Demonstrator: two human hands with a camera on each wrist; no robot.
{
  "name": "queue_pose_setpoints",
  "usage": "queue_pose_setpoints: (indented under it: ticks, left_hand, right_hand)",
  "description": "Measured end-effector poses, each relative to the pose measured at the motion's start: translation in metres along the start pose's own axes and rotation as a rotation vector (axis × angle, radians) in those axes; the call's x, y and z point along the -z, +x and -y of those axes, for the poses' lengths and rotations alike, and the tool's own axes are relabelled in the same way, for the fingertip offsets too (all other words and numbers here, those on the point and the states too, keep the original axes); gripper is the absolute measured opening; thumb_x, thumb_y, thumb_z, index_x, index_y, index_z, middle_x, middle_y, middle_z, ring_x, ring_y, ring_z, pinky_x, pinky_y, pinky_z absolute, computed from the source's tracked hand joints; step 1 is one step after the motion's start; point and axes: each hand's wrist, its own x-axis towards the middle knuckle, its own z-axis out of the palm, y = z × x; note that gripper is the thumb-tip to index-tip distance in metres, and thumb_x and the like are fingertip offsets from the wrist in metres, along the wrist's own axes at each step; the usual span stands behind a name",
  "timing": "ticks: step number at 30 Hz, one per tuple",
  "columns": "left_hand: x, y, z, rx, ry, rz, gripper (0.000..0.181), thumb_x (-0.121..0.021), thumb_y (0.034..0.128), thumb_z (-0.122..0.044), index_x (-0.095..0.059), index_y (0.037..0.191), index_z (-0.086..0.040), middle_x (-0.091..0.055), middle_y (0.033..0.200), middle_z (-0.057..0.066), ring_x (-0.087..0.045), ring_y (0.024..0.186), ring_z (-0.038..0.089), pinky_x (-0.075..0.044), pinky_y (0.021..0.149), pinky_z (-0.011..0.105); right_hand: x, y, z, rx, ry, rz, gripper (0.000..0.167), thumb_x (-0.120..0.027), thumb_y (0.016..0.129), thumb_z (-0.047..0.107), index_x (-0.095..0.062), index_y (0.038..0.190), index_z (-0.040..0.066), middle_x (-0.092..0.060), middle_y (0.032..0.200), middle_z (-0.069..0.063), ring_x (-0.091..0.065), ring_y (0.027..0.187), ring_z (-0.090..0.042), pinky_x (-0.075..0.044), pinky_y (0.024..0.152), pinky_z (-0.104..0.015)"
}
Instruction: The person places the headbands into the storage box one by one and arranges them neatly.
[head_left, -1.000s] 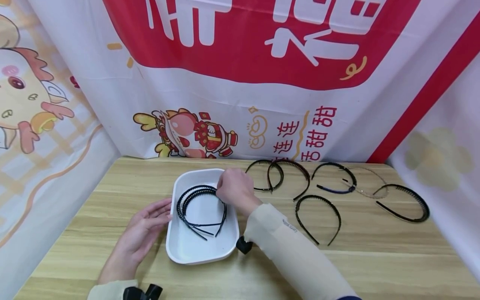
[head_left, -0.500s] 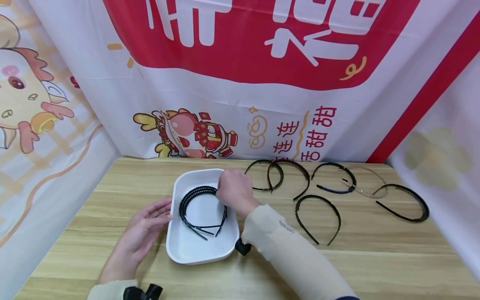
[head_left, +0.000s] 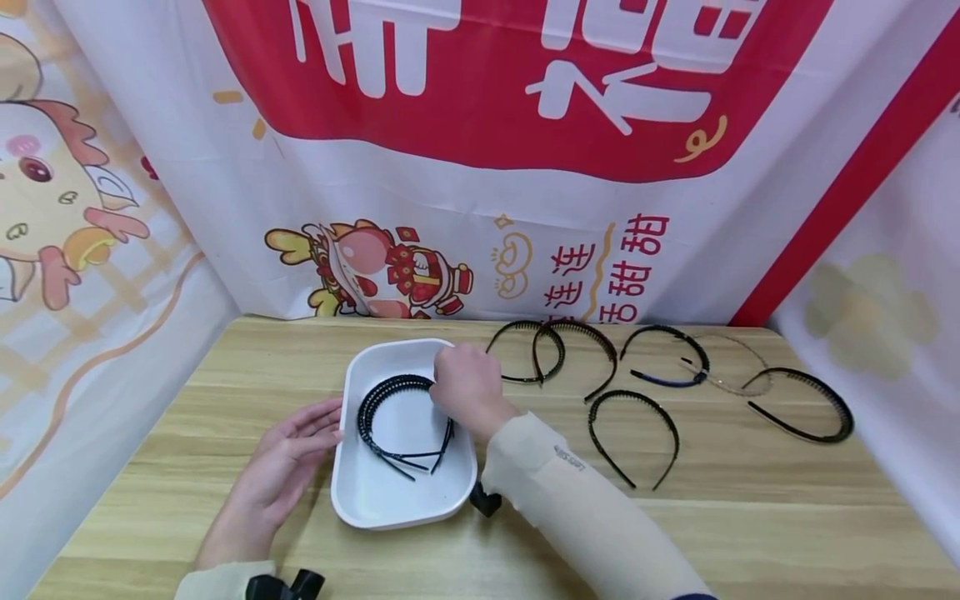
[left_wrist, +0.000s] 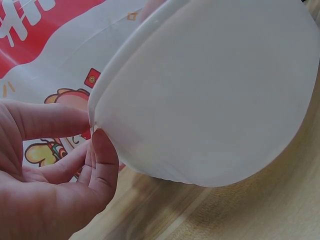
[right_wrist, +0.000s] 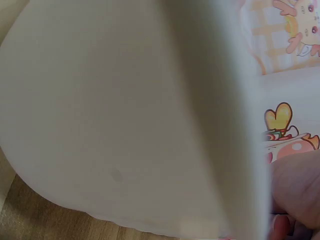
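Note:
The white tray point(head_left: 375, 498) holds several black headbands point(head_left: 369, 414), closely overlapped in its upper half with their tips toward the bottom. My left hand point(head_left: 288, 467) touches the tray's left outer wall, fingers extended; the left wrist view shows that hand point(left_wrist: 65, 170) with thumb and fingertips against the tray's edge point(left_wrist: 200, 95). My right hand point(head_left: 471, 390) is over the tray's upper right rim, curled round the right side of the headbands; its fingertips are hidden. In the right wrist view the tray wall point(right_wrist: 115, 110) covers most of that hand point(right_wrist: 297, 187).
Right of the tray on the wooden table point(head_left: 750, 533) lie more headbands: two overlapping ones point(head_left: 611, 350) at the back, a single one point(head_left: 675, 425) nearer, a blue-ended one point(head_left: 675, 383), a thin pale one and a black one point(head_left: 843, 408) farther right. A printed cloth point(head_left: 450, 150) hangs behind.
The headbands in the tray, spread apart on their left side a second ago, now lie close together. My right hand has shifted slightly downward; my left hand has stayed against the tray.

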Motion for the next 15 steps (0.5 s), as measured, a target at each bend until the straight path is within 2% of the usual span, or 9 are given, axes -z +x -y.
queue_pose_setpoints:
  ticks: [5, 8, 10, 13, 15]
  left_hand:
    - [-0.001, 0.0, 0.001, 0.017, -0.003, -0.012, 0.053, -0.064, 0.1001, 0.005, -0.049, 0.15, -0.004, -0.072, 0.122, -0.011, -0.067, 0.117, 0.005, -0.057, 0.104, 0.019]
    - [0.0, 0.001, 0.001, 0.014, -0.01, -0.011, 0.05, -0.063, 0.1003, 0.005, -0.052, 0.147, -0.007, -0.072, 0.122, -0.011, -0.067, 0.116, 0.004, -0.057, 0.104, 0.018]
    - [0.0, 0.001, 0.002, 0.006, -0.015, -0.006, 0.046, -0.063, 0.1004, 0.005, -0.055, 0.143, -0.01, -0.072, 0.122, -0.011, -0.067, 0.116, 0.004, -0.057, 0.104, 0.018]
    - [0.001, 0.001, 0.003, -0.008, -0.025, 0.003, 0.043, -0.062, 0.1004, 0.006, -0.057, 0.138, -0.014, -0.072, 0.122, -0.01, -0.067, 0.116, 0.005, -0.057, 0.103, 0.018]
    - [0.001, 0.001, 0.003, -0.014, -0.031, 0.007, 0.042, -0.062, 0.1004, 0.007, -0.058, 0.136, -0.015, -0.072, 0.122, -0.01, -0.068, 0.116, 0.005, -0.057, 0.103, 0.018]
  right_hand:
    - [0.002, -0.005, -0.009, -0.018, 0.192, -0.032, 0.004, -0.081, 0.093, 0.02, -0.083, 0.093, 0.017, -0.078, 0.089, 0.004, -0.066, 0.079, -0.013, -0.056, 0.067, -0.029]
    - [0.004, -0.009, -0.017, -0.03, 0.39, -0.034, 0.008, -0.083, 0.093, 0.022, -0.083, 0.099, 0.017, -0.078, 0.093, 0.003, -0.067, 0.082, -0.012, -0.058, 0.071, -0.027]
    - [0.004, -0.012, -0.023, -0.038, 0.561, -0.023, 0.01, -0.084, 0.093, 0.022, -0.082, 0.1, 0.015, -0.077, 0.09, 0.001, -0.068, 0.079, -0.013, -0.059, 0.068, -0.027]
    - [0.005, -0.018, -0.035, -0.062, 0.786, 0.002, 0.01, -0.085, 0.093, 0.022, -0.081, 0.1, 0.015, -0.076, 0.087, -0.001, -0.072, 0.075, -0.022, -0.063, 0.065, -0.032]
    - [0.007, -0.023, -0.043, -0.076, 0.886, 0.011, 0.011, -0.085, 0.093, 0.022, -0.081, 0.1, 0.015, -0.076, 0.087, -0.002, -0.074, 0.075, -0.03, -0.065, 0.066, -0.037]
